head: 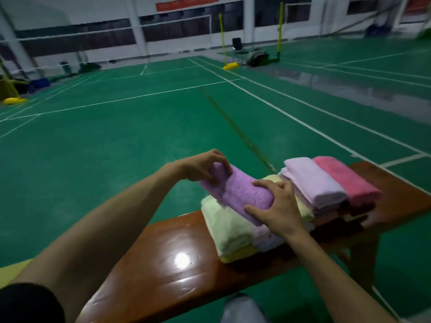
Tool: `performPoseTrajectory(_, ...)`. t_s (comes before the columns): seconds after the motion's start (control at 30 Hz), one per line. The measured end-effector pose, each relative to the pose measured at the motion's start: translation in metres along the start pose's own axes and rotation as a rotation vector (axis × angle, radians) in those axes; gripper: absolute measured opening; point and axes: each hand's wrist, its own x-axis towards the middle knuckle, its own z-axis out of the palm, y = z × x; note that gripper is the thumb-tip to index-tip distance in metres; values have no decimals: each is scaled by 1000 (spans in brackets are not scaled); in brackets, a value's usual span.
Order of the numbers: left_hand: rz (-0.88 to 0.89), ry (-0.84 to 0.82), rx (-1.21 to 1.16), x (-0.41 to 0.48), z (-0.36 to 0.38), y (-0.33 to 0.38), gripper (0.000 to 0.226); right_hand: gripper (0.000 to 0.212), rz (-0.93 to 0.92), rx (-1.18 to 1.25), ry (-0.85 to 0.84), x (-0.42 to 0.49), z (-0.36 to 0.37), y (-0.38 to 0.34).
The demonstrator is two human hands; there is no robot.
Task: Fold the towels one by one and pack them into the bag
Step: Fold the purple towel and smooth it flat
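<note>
A folded purple towel [238,190] is held a little above a pale green-yellow towel stack [228,229] on the wooden bench [163,264]. My left hand [203,166] grips the towel's far end, and my right hand [275,206] grips its near end. To the right lie a folded light pink towel [312,180] and a darker pink towel [345,180] on top of more folded towels. No bag shows in view.
The glossy brown bench runs from lower left to right over a green court floor [116,136] with white lines. Yellow net posts [222,38] and a chair [236,44] stand far back. A grey knee [242,308] shows at the bottom.
</note>
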Motion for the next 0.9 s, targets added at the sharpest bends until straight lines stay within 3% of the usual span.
performPoseTrajectory(0.3,125,-50,122,148,54,50,36,59,235,-62,282,12,-23,69)
performPoseTrajectory(0.4,106,-51,123,166,77,41,39,62,300,-85,228,16,-19,81)
performPoseTrajectory(0.5,81,-84,141,168,95,32,44,66,363,-272,80,18,-25,75)
performPoseTrajectory(0.57,114,-13,144,166,99,29,42,61,371,-413,113,21,-35,70)
performPoseTrajectory(0.67,160,115,13,161,101,32,30,57,268,-490,298,32,-39,73)
performPoseTrajectory(0.8,100,-116,38,153,116,31,56,64,303,-566,74,38,-13,92)
performPoseTrajectory(0.9,59,-137,23,151,128,19,65,63,358,-593,21,29,0,108)
